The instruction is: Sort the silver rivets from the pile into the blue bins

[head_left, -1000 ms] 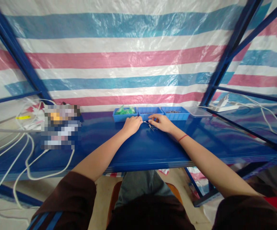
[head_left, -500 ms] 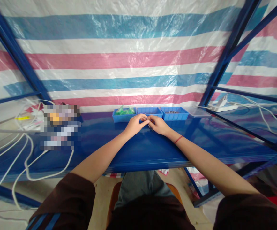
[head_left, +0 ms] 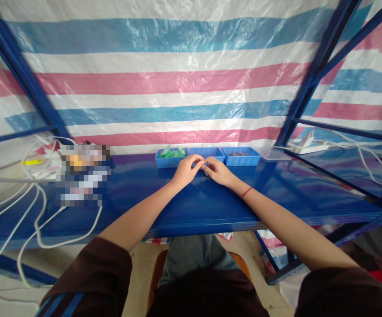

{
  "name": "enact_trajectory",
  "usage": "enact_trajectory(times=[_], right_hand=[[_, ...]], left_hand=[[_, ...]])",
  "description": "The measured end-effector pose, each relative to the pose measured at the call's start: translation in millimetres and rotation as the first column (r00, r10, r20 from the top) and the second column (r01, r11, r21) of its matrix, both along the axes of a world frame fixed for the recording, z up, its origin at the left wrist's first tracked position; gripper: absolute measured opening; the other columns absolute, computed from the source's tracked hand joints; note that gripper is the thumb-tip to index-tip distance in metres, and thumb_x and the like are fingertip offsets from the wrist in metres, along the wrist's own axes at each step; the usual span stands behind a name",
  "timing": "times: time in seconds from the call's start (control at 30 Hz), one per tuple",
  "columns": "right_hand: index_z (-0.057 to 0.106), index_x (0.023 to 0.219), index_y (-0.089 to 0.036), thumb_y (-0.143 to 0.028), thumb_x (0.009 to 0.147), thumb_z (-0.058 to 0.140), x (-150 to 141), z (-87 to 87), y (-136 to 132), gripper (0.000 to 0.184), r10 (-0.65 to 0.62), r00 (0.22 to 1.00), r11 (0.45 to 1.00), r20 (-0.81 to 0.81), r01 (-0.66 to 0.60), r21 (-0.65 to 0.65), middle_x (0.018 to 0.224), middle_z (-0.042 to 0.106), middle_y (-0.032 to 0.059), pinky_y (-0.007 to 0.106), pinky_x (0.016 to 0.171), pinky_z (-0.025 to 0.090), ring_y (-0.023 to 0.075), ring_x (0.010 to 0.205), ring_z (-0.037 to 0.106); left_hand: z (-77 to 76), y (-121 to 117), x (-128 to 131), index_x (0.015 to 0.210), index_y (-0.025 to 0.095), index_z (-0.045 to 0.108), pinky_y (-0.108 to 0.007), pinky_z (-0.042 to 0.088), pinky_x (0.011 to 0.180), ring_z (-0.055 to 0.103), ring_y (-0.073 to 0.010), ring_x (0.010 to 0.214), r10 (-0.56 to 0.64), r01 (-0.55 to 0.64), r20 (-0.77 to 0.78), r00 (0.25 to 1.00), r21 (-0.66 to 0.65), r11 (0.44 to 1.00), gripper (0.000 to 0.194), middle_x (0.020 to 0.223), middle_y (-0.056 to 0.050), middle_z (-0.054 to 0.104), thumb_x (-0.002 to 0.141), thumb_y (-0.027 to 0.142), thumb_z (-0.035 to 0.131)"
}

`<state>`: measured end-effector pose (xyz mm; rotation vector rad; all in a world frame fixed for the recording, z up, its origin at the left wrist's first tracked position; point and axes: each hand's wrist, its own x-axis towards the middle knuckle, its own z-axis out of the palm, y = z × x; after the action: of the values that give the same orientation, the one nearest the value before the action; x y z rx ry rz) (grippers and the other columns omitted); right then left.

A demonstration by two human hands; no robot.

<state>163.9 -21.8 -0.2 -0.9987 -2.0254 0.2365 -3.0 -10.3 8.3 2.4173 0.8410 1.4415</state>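
My left hand point(head_left: 190, 169) and my right hand point(head_left: 218, 171) meet fingertip to fingertip over the blue table, just in front of the middle blue bin point(head_left: 212, 152). The fingers of both hands are closed in a pinch. A small, thin dark metal piece point(head_left: 207, 175) pokes out below my right fingers; its kind is too small to tell. Whatever lies between the left fingertips is hidden. The left blue bin point(head_left: 163, 163) holds green plastic bags point(head_left: 173, 152). Small metal pieces point(head_left: 238, 154) lie in the right blue bin point(head_left: 243, 161).
A clear plastic lid point(head_left: 275, 154) lies right of the bins, and a white power strip point(head_left: 310, 147) sits farther right. White cables point(head_left: 41, 220) and a blurred-out pile point(head_left: 83, 174) take up the left. Blue posts point(head_left: 301, 94) and a striped sheet point(head_left: 178, 83) stand behind.
My fingers have shifted slightly, with the left thumb now a little higher and closer to the left fingers. The bins and everything else stay in place.
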Motion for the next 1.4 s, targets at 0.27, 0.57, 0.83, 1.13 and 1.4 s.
enact_trajectory(times=[0.27,0.57,0.83,1.13,1.4], right_hand=[[0.062,0.082,-0.018,-0.037,0.085,0.054,2,3.8,0,0.020,-0.060,0.991,0.996,-0.121,0.067,0.060,0.084,0.064,0.0058,0.029,0.062,0.046,0.0152,0.068,0.056],[0.065,0.080,-0.018,-0.035,0.087,0.054,1,16.1,-14,0.021,-0.152,0.986,0.963,-0.068,0.164,0.215,0.077,0.064,0.0049,0.028,0.065,0.044,0.0158,0.068,0.057],[0.065,0.081,-0.018,-0.038,0.087,0.047,49,26.7,10,0.028,-0.553,0.798,0.796,-0.241,0.591,0.132,0.081,0.067,0.0079,0.032,0.070,0.044,0.0181,0.067,0.058],[0.060,0.107,-0.015,-0.031,0.081,0.051,86,13.2,24,0.032,-0.728,0.665,0.684,-0.168,0.723,-0.101,0.077,0.065,0.0083,0.038,0.076,0.045,0.0248,0.078,0.062],[0.065,0.095,-0.016,-0.028,0.079,0.054,47,15.1,12,0.022,-0.394,0.919,0.919,-0.003,0.394,-0.032,0.076,0.068,0.0055,0.030,0.064,0.045,0.0167,0.060,0.058]], left_hand=[[0.4,4,-1,0.092,0.017,0.060,-0.026,0.049,0.080,0.061,-0.0141,0.086,0.030,-0.031,0.026,0.999,0.056,0.998,0.008,0.092,-0.003,0.066,0.089,0.019,0.053],[-7.0,12,-3,0.093,0.017,0.057,-0.030,0.049,0.083,0.061,-0.0158,0.087,0.031,-0.037,-0.069,0.997,-0.096,0.995,0.014,0.093,-0.005,0.065,0.092,0.025,0.046],[-16.3,9,-1,0.121,0.016,0.055,-0.035,0.043,0.099,0.058,-0.0195,0.106,-0.065,0.044,-0.385,0.920,-0.065,0.997,0.032,0.111,-0.009,0.063,0.094,0.027,0.044],[-7.2,-1,1,0.110,0.024,0.066,-0.035,0.043,0.097,0.055,-0.0203,0.115,-0.067,0.033,-0.637,0.768,-0.065,0.997,0.030,0.125,-0.003,0.061,0.094,0.022,0.042],[-10.2,5,0,0.101,0.021,0.070,-0.037,0.046,0.091,0.061,-0.0212,0.098,-0.059,0.059,-0.585,0.809,-0.019,0.998,0.022,0.103,-0.007,0.067,0.090,0.024,0.051]])
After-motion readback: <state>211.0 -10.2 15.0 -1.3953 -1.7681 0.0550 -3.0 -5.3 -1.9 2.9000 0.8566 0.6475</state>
